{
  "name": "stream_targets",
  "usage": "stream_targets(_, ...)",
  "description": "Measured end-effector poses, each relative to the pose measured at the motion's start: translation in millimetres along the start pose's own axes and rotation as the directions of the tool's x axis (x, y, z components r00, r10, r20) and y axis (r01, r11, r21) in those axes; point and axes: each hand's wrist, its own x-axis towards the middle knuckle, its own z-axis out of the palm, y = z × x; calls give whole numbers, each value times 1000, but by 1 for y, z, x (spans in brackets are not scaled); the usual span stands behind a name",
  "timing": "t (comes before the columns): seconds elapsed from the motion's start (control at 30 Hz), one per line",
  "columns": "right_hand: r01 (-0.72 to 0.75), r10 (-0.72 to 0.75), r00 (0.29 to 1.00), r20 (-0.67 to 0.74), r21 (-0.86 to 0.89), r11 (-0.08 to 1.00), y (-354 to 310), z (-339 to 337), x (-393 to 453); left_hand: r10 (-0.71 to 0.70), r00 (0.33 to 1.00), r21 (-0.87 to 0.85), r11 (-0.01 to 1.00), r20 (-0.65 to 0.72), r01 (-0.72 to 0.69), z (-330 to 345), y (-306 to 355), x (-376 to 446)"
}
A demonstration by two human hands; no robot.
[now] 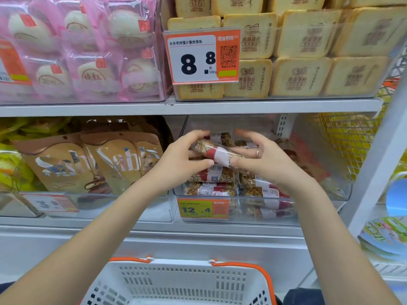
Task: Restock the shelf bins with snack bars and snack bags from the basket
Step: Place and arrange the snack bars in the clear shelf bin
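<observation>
Snack bar (217, 153) pinched by left hand (178, 159) fingers, right hand (264, 159) fingers, above bin (319, 194)

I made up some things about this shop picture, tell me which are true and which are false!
1. Both hands hold one snack bar. True: the left hand and right hand grip its ends.
2. The bar is over the bin with the tag reading 12.4. True.
3. The basket is blue. False: it is white with orange handles.
4. The big price tag up top says 3.3. False: it says 8.8.
5. The right hand wears a ring. True.
</observation>
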Motion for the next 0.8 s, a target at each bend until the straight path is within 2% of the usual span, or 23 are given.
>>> stream_targets(0.1,-106,108,994,-10,121,987,-1,5,5,97,995,287,953,14,-97,-5,-5,-1)
stream_targets(0.23,-238,274,958,-86,292,926,4,11,9,163,986,613,776,35,-150,-8,-6,-2)
stream_targets(0.3,-330,350,932,-97,176,928,9,12,11,94,990,710,689,108,-143,-8,-8,0)
stream_targets(0.37,-398,391,917,-75,-154,904,14,16,10,-44,975,787,599,219,-150,-7,-11,1)
stream_targets(0.47,-322,302,943,-139,-602,730,24,24,12,-170,934,824,537,315,-180,-6,-15,2)
stream_targets(0.53,-309,267,948,-176,-718,624,28,25,15,-140,941,811,556,309,-184,-6,-16,3)
stream_targets(0.6,-306,278,946,-163,-730,612,30,28,16,-74,955,810,552,286,-200,-6,-16,2)
stream_targets(0.73,-331,267,944,-195,-530,781,29,47,17,78,957,814,510,278,-278,-6,-19,-5)
stream_targets(0.8,-351,270,934,-233,-464,814,28,52,18,88,943,770,556,321,-314,-4,-19,-8)
